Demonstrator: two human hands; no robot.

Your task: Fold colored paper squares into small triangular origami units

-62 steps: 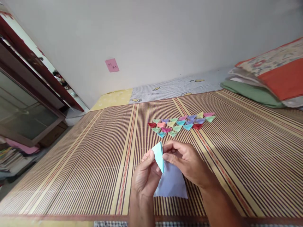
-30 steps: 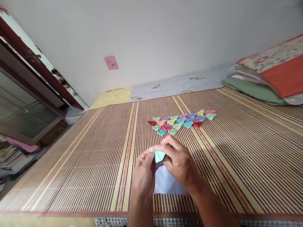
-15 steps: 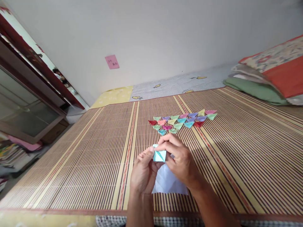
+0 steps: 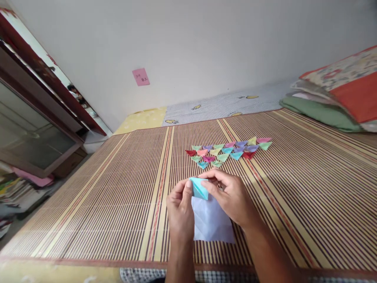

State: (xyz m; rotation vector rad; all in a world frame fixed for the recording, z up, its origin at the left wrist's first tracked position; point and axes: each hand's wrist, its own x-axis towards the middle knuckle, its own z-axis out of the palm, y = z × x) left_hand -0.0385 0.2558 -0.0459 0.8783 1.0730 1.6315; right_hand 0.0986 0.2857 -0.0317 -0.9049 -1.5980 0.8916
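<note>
A small folded piece of turquoise paper [image 4: 199,189] with a diagonal crease is held up between both hands. My left hand [image 4: 180,202] pinches its left edge, thumb in front. At its right edge, my right hand [image 4: 228,194] grips it between thumb and fingers; some fingertips are hidden behind the paper. Below, a creased pale lavender sheet [image 4: 213,224] lies flat on the striped mat. Beyond my hands sit several folded paper boats in rows, among them a dark red one [image 4: 249,155], a magenta one [image 4: 209,159] and a blue one [image 4: 203,165].
The striped bamboo mat [image 4: 123,196] covers the bed. Folded bedding, with a green cloth [image 4: 319,114] and an orange-red patterned piece [image 4: 353,94], is stacked at the far right. A pink note [image 4: 141,77] is on the wall. In the doorway gap at left, a person [image 4: 75,94] is partly visible.
The turquoise paper has been turned and now shows a larger face with its diagonal crease. My right thumb has moved onto its front, and my left hand has shifted slightly right.
</note>
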